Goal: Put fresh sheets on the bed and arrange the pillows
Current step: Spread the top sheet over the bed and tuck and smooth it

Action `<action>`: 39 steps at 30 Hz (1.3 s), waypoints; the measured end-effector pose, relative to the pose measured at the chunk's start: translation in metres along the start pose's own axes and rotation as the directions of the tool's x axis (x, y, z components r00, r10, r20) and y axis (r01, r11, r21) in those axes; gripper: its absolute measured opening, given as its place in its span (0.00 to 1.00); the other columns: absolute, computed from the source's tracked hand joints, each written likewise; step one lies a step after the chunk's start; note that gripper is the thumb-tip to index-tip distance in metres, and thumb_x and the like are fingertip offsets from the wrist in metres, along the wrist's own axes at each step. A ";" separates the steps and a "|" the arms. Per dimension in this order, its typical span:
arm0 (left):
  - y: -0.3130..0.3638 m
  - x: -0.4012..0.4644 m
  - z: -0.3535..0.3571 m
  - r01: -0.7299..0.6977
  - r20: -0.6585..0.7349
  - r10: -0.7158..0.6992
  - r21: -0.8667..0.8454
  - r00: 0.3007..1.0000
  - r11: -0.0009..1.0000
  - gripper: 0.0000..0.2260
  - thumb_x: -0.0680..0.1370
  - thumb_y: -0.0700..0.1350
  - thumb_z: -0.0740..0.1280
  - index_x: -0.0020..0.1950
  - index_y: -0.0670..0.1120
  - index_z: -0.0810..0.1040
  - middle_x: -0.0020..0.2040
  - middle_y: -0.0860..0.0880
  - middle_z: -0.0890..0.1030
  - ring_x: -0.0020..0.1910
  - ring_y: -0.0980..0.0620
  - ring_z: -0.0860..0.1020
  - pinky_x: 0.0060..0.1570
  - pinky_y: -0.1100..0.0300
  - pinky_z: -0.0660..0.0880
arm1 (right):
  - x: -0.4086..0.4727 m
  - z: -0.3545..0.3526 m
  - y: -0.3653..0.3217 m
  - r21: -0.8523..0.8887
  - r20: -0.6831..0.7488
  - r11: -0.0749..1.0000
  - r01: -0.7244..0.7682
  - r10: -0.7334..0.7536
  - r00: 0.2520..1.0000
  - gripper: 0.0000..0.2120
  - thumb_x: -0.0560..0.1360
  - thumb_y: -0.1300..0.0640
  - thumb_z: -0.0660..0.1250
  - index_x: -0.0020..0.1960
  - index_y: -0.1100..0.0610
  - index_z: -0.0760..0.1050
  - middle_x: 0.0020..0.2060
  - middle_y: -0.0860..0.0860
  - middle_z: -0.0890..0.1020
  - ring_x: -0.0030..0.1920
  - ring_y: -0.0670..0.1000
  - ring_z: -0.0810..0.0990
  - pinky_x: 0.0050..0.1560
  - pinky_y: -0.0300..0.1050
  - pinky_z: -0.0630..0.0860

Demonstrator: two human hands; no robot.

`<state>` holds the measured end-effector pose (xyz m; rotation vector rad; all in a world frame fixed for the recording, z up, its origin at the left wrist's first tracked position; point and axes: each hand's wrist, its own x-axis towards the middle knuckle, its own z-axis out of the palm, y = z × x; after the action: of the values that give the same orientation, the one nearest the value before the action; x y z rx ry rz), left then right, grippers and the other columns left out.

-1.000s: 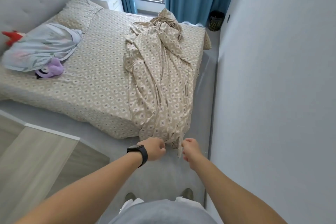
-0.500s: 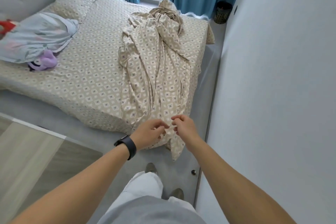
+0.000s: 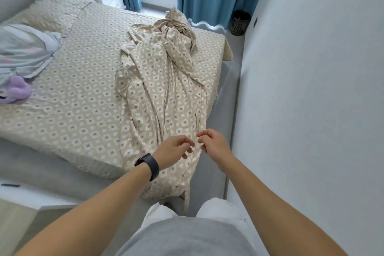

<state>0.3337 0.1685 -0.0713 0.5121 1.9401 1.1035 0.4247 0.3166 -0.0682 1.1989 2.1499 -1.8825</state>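
Both hands meet over the near corner of the bed [image 3: 62, 110]. The left hand [image 3: 173, 149] and the right hand [image 3: 212, 143] hover with loosely curled fingers (grasp unclear) above the loose sheet [image 3: 162, 89], which hangs over that corner.

L hand [image 3: 173, 149] & R hand [image 3: 214, 144] pinch loose patterned sheet [image 3: 164, 93] bunched along bed [image 3: 68, 100] R edge, hanging over foot corner; fingers nearly touching.

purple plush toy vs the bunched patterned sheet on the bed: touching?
Apart. The head view shows the purple plush toy at the left edge and the bunched patterned sheet far right of it, with a broad stretch of fitted sheet between.
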 end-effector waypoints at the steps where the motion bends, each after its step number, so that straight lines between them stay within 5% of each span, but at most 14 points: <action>1: 0.005 0.007 -0.006 0.001 0.001 -0.001 0.004 1.000 1.000 0.11 0.82 0.39 0.60 0.53 0.47 0.83 0.46 0.48 0.84 0.38 0.57 0.80 0.35 0.69 0.73 | 0.009 0.000 -0.005 0.000 0.010 1.000 -0.002 0.002 1.000 0.09 0.77 0.59 0.63 0.51 0.51 0.81 0.43 0.48 0.83 0.39 0.47 0.78 0.44 0.43 0.75; 10: -0.001 0.095 -0.051 0.143 -0.202 -0.181 -0.189 0.963 0.972 0.11 0.81 0.39 0.60 0.52 0.47 0.83 0.46 0.46 0.85 0.37 0.56 0.81 0.34 0.70 0.72 | 0.137 0.011 -0.061 -0.171 0.349 0.985 0.036 0.027 0.937 0.09 0.79 0.57 0.63 0.53 0.50 0.81 0.43 0.46 0.84 0.41 0.46 0.80 0.48 0.45 0.77; 19: 0.032 0.216 -0.049 0.305 -0.416 -0.540 -0.508 0.732 0.805 0.11 0.81 0.37 0.60 0.52 0.44 0.82 0.46 0.44 0.84 0.37 0.53 0.79 0.32 0.69 0.73 | 0.322 -0.006 -0.111 -0.343 0.620 0.929 0.136 0.115 0.776 0.08 0.80 0.56 0.63 0.54 0.49 0.80 0.46 0.46 0.84 0.43 0.47 0.80 0.47 0.43 0.76; 22: 0.075 0.260 -0.042 0.292 -0.419 -0.562 -0.551 0.714 0.782 0.11 0.81 0.38 0.59 0.52 0.45 0.82 0.45 0.47 0.84 0.38 0.53 0.80 0.34 0.68 0.74 | 0.372 -0.015 -0.152 -0.365 0.709 0.903 0.227 0.111 0.697 0.08 0.79 0.56 0.63 0.54 0.49 0.80 0.46 0.45 0.84 0.43 0.47 0.80 0.48 0.44 0.77; 27: 0.132 0.311 -0.058 0.248 -0.413 -0.466 -0.480 0.783 0.842 0.10 0.83 0.44 0.60 0.55 0.50 0.81 0.49 0.50 0.84 0.41 0.55 0.82 0.44 0.63 0.76 | 0.419 0.000 -0.216 -0.296 0.747 0.906 0.301 0.023 0.665 0.09 0.78 0.57 0.63 0.53 0.49 0.81 0.47 0.48 0.84 0.44 0.49 0.80 0.49 0.44 0.78; 34: 0.130 0.312 -0.084 0.136 -0.594 -0.551 -0.599 0.586 0.789 0.10 0.81 0.38 0.61 0.53 0.45 0.82 0.46 0.48 0.84 0.40 0.53 0.80 0.33 0.70 0.73 | 0.422 -0.011 -0.225 -0.398 0.797 0.809 0.432 0.073 0.599 0.10 0.78 0.57 0.62 0.53 0.50 0.80 0.45 0.49 0.85 0.41 0.47 0.79 0.45 0.46 0.77; 39: 0.116 0.322 -0.068 0.131 -0.538 -0.581 -0.656 0.611 0.744 0.10 0.80 0.38 0.61 0.51 0.45 0.82 0.46 0.46 0.84 0.37 0.53 0.80 0.36 0.67 0.74 | 0.433 -0.037 -0.218 -0.524 0.762 0.720 0.455 0.158 0.628 0.11 0.79 0.58 0.62 0.58 0.52 0.79 0.52 0.48 0.83 0.45 0.48 0.80 0.44 0.42 0.75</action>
<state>0.0872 0.4133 -0.1018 -0.7792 2.0407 1.6445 0.0158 0.5776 -0.0949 -0.0175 2.0755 -1.0518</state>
